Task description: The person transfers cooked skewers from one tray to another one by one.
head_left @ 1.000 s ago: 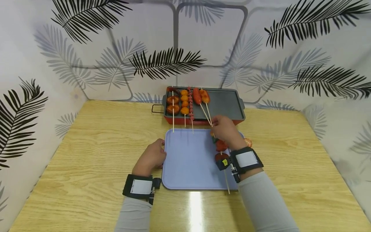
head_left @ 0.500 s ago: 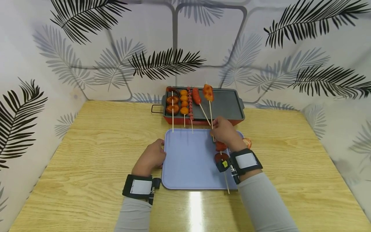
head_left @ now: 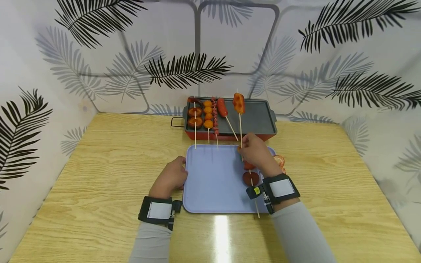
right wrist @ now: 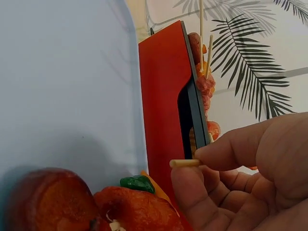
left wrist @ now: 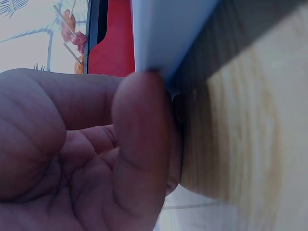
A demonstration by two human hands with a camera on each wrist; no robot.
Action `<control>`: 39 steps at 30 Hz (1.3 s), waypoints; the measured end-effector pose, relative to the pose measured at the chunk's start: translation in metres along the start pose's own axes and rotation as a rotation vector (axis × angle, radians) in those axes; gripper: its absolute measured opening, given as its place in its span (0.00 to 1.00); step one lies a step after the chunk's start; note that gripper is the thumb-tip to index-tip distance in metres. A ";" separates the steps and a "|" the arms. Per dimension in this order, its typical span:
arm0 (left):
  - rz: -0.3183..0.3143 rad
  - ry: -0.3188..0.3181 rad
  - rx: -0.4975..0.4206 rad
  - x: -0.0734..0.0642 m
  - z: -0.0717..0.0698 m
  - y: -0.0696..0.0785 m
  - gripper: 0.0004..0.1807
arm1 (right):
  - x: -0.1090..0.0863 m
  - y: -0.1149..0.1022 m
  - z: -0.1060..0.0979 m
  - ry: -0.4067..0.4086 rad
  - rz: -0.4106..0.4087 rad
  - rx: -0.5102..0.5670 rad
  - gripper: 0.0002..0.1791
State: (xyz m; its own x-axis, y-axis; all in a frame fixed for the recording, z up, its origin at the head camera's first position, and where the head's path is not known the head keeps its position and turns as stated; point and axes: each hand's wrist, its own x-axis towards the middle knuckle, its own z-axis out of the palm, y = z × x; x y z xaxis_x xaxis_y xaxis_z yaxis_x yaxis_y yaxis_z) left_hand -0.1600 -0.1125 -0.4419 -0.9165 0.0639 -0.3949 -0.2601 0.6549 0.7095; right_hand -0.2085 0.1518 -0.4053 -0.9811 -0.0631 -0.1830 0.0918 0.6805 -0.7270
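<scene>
Skewer (head_left: 239, 103) sits pinched in right hand (head_left: 257, 151), left hand (head_left: 169, 177) gripping tray (head_left: 213, 179) (partly hidden).

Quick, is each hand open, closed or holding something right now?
Left hand: holding the tray by its edge.
Right hand: pinching a skewer by its stick.

Smooth plas. tray (head_left: 210, 179) here, wood-grain table (head_left: 98, 175) w/ glossy sheen, matt metal-look grill (head_left: 258, 116), bare-wood stick (right wrist: 183, 163), matt cloth sleeve (head_left: 302, 232)!
</scene>
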 end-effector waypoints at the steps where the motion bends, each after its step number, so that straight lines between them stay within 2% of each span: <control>1: -0.001 0.000 0.002 0.000 0.000 0.000 0.26 | -0.001 0.000 0.000 -0.002 -0.005 0.001 0.13; 13: -0.012 -0.013 -0.003 0.002 -0.002 0.001 0.26 | -0.023 -0.003 -0.004 0.020 -0.071 0.017 0.11; 26: -0.014 -0.016 -0.004 0.000 0.000 0.001 0.26 | -0.054 0.013 -0.002 0.007 -0.136 0.006 0.08; 35: -0.020 -0.018 -0.003 0.001 0.000 0.001 0.26 | -0.080 0.015 0.000 0.022 -0.106 -0.037 0.12; 39: -0.013 -0.020 0.003 0.002 0.000 0.000 0.26 | -0.095 0.017 0.002 0.041 -0.105 -0.102 0.11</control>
State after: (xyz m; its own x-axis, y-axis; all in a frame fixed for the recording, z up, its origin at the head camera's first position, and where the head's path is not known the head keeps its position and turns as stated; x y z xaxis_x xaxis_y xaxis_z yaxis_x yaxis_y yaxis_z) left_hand -0.1617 -0.1127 -0.4424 -0.9067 0.0706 -0.4158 -0.2710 0.6578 0.7027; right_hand -0.1131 0.1684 -0.4018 -0.9907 -0.1093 -0.0806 -0.0275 0.7427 -0.6690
